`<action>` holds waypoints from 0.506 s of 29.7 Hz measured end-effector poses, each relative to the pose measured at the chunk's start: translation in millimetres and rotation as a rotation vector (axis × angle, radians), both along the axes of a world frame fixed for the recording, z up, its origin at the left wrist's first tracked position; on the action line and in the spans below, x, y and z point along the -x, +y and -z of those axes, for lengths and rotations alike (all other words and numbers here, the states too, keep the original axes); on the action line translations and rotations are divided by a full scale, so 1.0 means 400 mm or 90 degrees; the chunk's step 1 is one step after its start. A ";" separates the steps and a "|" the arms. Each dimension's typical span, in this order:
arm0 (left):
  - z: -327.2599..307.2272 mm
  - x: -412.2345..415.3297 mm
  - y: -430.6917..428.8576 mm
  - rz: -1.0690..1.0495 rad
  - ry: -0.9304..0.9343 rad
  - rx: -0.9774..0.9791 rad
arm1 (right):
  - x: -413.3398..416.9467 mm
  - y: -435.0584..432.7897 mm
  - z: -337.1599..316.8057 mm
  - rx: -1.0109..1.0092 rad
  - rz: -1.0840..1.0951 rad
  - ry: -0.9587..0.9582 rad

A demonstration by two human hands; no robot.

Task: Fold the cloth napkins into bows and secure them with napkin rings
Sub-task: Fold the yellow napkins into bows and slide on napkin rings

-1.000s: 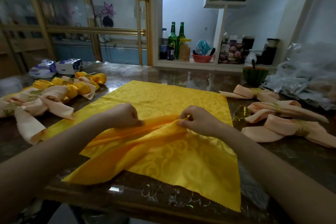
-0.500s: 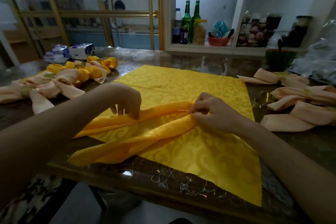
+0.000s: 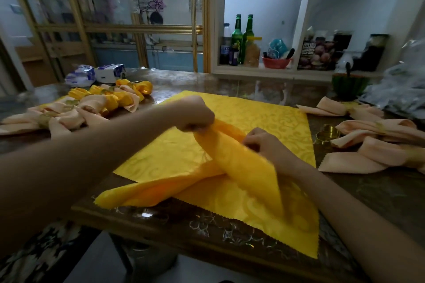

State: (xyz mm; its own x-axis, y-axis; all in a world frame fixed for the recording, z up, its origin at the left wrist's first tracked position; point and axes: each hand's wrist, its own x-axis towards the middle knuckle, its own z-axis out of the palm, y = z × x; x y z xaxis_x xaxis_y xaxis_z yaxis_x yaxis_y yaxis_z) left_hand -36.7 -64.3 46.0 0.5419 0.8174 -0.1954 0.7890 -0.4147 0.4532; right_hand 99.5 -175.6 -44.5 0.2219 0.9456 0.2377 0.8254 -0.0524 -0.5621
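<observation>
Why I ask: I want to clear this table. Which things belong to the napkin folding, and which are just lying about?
Job: yellow patterned cloth napkin, gripped by left hand and right hand; loose brass napkin rings; finished peach and yellow bows; ringed peach napkins.
Lying about: white-and-blue tissue packs; green glass bottles; red plastic bowl; crumpled clear plastic bags.

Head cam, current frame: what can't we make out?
- Left hand fingertips: head view, curled under the palm.
- Right hand fingertips: head view, behind the lifted yellow napkin.
- Napkin's pleats: head view, motion blur.
- Loose gold rings count: head view, overlapping, peach napkin covers one edge.
</observation>
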 end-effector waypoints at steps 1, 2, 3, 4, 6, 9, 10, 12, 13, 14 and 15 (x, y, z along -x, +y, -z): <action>0.034 0.002 -0.029 0.005 -0.012 -0.033 | -0.002 -0.002 0.000 -0.013 0.006 0.030; 0.073 0.003 -0.052 0.017 -0.011 -0.066 | -0.002 -0.004 -0.003 -0.017 0.018 0.080; 0.106 0.008 -0.074 0.025 -0.004 -0.096 | 0.001 -0.007 -0.010 -0.018 0.026 0.132; 0.127 0.014 -0.096 0.024 -0.013 -0.118 | 0.002 -0.010 -0.016 -0.013 0.029 0.161; 0.149 0.013 -0.115 0.011 -0.033 -0.066 | 0.007 -0.015 -0.026 0.015 0.017 0.135; 0.116 0.022 -0.106 -0.041 -0.166 0.245 | 0.027 -0.025 -0.034 0.078 -0.009 0.039; 0.103 0.026 -0.099 -0.026 -0.178 0.300 | 0.032 -0.026 -0.034 0.090 -0.012 0.016; 0.092 0.047 -0.093 0.002 -0.165 0.297 | 0.044 -0.023 -0.030 0.106 -0.007 -0.056; 0.097 0.057 -0.090 0.003 -0.154 0.272 | 0.047 -0.022 -0.029 0.106 -0.004 -0.087; 0.104 0.065 -0.088 -0.001 -0.132 0.243 | 0.047 -0.020 -0.024 0.098 0.003 -0.099; 0.114 0.072 -0.086 -0.008 -0.100 0.206 | 0.047 -0.018 -0.024 0.089 0.008 -0.113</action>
